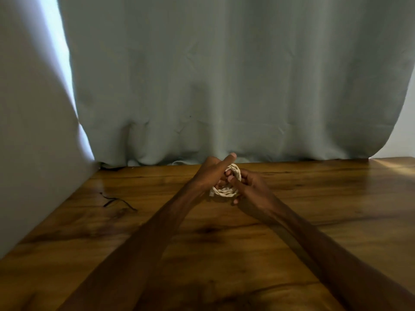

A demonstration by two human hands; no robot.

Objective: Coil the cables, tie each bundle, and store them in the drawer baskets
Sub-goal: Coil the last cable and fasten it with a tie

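Observation:
A small coil of white cable (225,192) is held between both hands above the wooden table (157,232), near its far edge. My left hand (210,173) grips the coil's left side, its index finger stretched up over the top. My right hand (251,184) holds the right side with fingers curled through the loop. Much of the coil is hidden by the fingers. A thin black tie (116,202) lies loose on the table to the left.
A grey-green curtain (224,86) hangs right behind the table's far edge. A pale wall (29,153) borders the table on the left. No drawer or basket is in view.

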